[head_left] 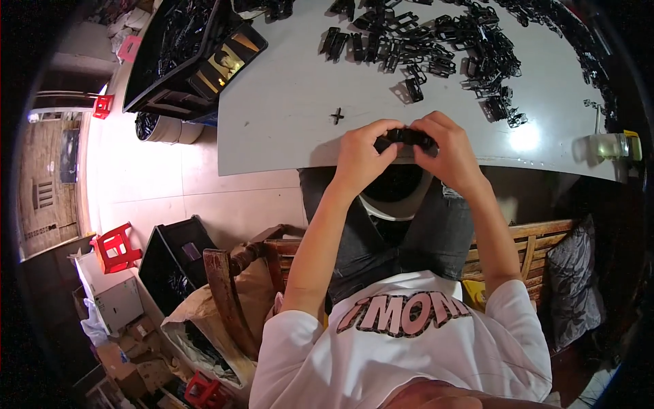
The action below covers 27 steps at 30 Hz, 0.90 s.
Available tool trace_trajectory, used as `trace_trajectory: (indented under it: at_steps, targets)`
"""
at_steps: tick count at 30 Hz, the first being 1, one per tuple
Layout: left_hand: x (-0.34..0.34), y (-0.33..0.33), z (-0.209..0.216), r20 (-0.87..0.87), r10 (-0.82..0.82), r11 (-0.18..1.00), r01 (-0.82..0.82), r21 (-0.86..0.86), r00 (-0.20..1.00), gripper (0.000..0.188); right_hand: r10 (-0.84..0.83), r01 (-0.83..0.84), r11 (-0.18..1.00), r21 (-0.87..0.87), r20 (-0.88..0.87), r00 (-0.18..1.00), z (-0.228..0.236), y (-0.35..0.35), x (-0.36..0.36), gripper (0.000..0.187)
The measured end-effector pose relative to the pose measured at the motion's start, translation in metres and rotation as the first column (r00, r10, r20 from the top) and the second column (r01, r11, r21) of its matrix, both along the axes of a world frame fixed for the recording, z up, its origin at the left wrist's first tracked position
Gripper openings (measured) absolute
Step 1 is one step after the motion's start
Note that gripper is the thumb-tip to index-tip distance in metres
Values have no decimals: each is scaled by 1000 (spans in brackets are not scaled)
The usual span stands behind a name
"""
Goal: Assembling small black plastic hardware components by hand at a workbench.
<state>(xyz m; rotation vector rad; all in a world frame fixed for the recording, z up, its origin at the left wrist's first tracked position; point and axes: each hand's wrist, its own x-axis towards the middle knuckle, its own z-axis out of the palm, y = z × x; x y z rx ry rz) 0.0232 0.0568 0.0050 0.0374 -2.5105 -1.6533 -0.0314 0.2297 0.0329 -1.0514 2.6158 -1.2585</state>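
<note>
Both my hands meet above the near edge of the grey table, holding a small black plastic part (412,137) between them. My left hand (365,151) pinches its left end between thumb and fingers. The right end sits in the closed fingers of my right hand (448,148). Fingers cover much of the part, so its exact kind cannot be made out. A small dark cross-shaped piece (337,116) lies on the tabletop, left of and beyond my left hand. Farther back, a loose heap of black plastic frame-like parts (402,44) spreads over the table (272,129).
A black crate (170,105) full of black parts stands at the table's left, above a round bin (170,129). Between my knees is a pale-rimmed bucket (388,208). A small clear container (608,146) sits at the right edge. Behind me is a wooden bench (538,238).
</note>
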Motion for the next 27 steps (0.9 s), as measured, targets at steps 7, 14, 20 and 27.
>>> trace_trajectory:
  at_steps: [7, 14, 20, 27]
  targets:
    - [0, -4, 1, 17, -57, 998, 56, 43, 998, 31, 24, -27, 999, 34, 61, 998, 4, 7, 3, 30]
    - [0, 5, 4, 12, -1, 999, 1, 53, 1000, 26, -41, 54, 993, 105, -123, 992, 0, -7, 21, 30]
    - [9, 3, 6, -108, -84, 983, 100, 155, 991, 25, -62, 86, 995, -55, 351, 934, -5, 16, 20, 25]
    - [33, 4, 1, -128, -65, 968, 94, 234, 990, 23, 130, -30, 976, -216, 466, 875, -13, 19, 29, 22]
